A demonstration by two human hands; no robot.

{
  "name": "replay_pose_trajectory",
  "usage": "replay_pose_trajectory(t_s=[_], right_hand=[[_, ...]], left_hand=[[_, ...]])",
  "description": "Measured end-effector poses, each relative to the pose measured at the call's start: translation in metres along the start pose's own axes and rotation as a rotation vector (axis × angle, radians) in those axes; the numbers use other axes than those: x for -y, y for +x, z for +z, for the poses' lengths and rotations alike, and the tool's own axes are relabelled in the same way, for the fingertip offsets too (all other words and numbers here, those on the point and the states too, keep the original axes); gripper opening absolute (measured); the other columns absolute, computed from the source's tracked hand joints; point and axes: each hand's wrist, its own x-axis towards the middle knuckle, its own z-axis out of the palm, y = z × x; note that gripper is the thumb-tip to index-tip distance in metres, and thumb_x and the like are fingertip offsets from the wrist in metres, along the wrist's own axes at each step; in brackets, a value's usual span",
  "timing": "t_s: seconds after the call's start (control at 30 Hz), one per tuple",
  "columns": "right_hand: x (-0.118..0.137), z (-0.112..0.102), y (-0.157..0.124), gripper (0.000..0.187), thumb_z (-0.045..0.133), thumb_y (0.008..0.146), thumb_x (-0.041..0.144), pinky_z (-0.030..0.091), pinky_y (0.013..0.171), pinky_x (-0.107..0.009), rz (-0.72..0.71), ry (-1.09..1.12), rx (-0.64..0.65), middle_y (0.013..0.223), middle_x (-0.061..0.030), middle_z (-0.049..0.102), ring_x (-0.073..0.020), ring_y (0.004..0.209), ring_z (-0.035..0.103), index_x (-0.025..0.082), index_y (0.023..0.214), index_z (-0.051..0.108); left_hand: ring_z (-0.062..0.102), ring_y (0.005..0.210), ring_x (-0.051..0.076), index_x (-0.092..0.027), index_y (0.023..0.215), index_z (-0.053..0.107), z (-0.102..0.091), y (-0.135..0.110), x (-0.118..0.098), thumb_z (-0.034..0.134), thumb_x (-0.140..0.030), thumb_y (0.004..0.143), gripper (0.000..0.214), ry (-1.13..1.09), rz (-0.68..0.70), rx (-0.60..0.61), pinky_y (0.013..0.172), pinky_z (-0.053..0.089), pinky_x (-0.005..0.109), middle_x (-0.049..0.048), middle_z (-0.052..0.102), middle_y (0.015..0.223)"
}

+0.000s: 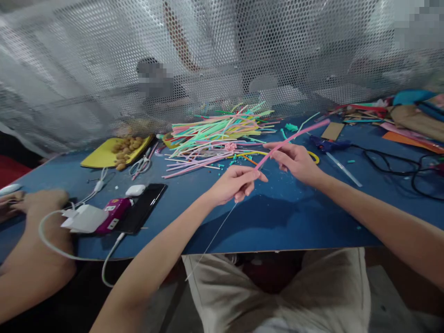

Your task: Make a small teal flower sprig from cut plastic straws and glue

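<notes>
A pink pipe cleaner slants up to the right over the blue table, held between both hands. My left hand pinches its lower end between thumb and fingers. Further up, my right hand grips it with thumb and index finger. A thin pale wire runs down from under my left hand past the table edge; whether it joins the pipe cleaner is hidden by the fingers. Behind my hands lies a heap of pastel pipe cleaners, with a small pink curled piece at its front.
A blue glue gun with a clear stick and black cable lies right. At left are a phone, white charger and a yellow mat bearing brown balls. Another person's arm rests far left. A perforated metal panel stands behind.
</notes>
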Motion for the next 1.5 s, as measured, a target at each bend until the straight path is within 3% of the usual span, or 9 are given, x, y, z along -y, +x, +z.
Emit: replay_pose_trajectory(t_s=[0.07,0.17,0.27,0.47,0.67,0.8,0.93,1.2,1.5], right_hand=[[-0.001,0.002,-0.001,0.042,0.065,0.094,0.052,0.041,0.052,-0.026,0.02,0.137,0.036,0.076,0.0008,0.062,-0.0107,0.057,0.046,0.026,0.126,0.072],[-0.003,0.0,0.0,0.028,0.068,0.094,0.048,0.047,0.062,-0.029,-0.026,0.102,0.069,0.077,-0.0008,0.067,-0.0132,0.067,0.054,0.025,0.104,0.08],[-0.008,-0.006,0.005,0.026,0.067,0.095,0.046,0.05,0.073,-0.03,-0.071,0.115,-0.056,0.078,-0.002,0.07,-0.0148,0.074,0.06,0.025,0.089,0.08],[-0.014,-0.013,0.015,0.02,0.073,0.09,0.045,0.051,0.07,-0.03,-0.064,0.338,-0.255,0.082,-0.0023,0.07,-0.0137,0.071,0.058,0.025,0.09,0.079],[-0.011,-0.012,0.016,0.019,0.072,0.09,0.045,0.057,0.075,-0.031,0.009,0.498,-0.458,0.089,-0.0017,0.072,-0.0133,0.074,0.062,0.027,0.091,0.07],[-0.012,-0.005,0.014,0.018,0.078,0.085,0.039,0.058,0.077,-0.031,0.015,0.503,-0.393,0.09,-0.0008,0.071,-0.013,0.076,0.062,0.026,0.09,0.068],[-0.011,0.004,0.01,0.019,0.078,0.086,0.039,0.058,0.081,-0.031,0.011,0.547,-0.328,0.089,0.0002,0.07,-0.0132,0.079,0.064,0.026,0.089,0.065],[-0.004,0.009,0.005,0.019,0.081,0.084,0.037,0.058,0.092,-0.032,0.033,0.662,-0.241,0.097,0.0007,0.076,-0.0135,0.087,0.068,0.027,0.091,0.066],[-0.002,0.019,-0.005,0.015,0.082,0.084,0.035,0.059,0.084,-0.034,-0.027,0.545,-0.143,0.091,-0.0009,0.076,-0.015,0.083,0.07,0.025,0.089,0.072]], left_hand=[[0.042,0.031,0.002,-0.013,0.105,0.076,0.007,0.0,0.0,0.067,-0.05,0.093,0.04,0.064,-0.078,0.064,0.032,0.03,0.016,-0.0047,0.058,0.054],[0.046,0.034,0.003,-0.012,0.107,0.076,0.011,0.0,0.001,0.066,-0.051,0.094,0.042,0.094,-0.115,0.08,0.035,0.033,0.016,-0.0037,0.059,0.057],[0.046,0.038,0.004,-0.012,0.105,0.076,0.008,0.003,0.004,0.066,-0.052,0.093,0.042,0.069,-0.068,0.044,0.038,0.034,0.017,-0.0034,0.058,0.057],[0.045,0.049,0.005,-0.014,0.101,0.073,-0.009,0.01,0.007,0.073,-0.05,0.09,0.037,-0.112,0.116,-0.159,0.046,0.043,0.017,-0.0068,0.044,0.06],[0.032,0.043,0.001,-0.018,0.105,0.07,-0.021,0.012,-0.003,0.072,-0.039,0.092,0.025,-0.35,0.304,-0.436,0.035,0.023,0.013,-0.0071,0.045,0.068],[0.025,0.04,0.001,-0.023,0.108,0.067,-0.015,0.008,-0.011,0.068,-0.038,0.096,0.019,-0.454,0.373,-0.494,0.033,0.018,0.013,-0.0085,0.041,0.066],[0.023,0.044,0.003,-0.021,0.114,0.069,-0.005,0.004,-0.013,0.065,-0.033,0.099,0.02,-0.517,0.373,-0.427,0.036,0.02,0.012,-0.0087,0.028,0.064],[0.023,0.046,0.004,-0.014,0.103,0.07,0.001,-0.003,-0.021,0.065,-0.026,0.096,0.014,-0.527,0.305,-0.372,0.038,0.021,0.013,-0.0081,0.026,0.065],[0.019,0.044,0.004,-0.022,0.109,0.064,0.001,-0.01,-0.033,0.067,-0.026,0.095,0.015,-0.457,0.34,-0.445,0.038,0.016,0.013,-0.01,0.023,0.062]])
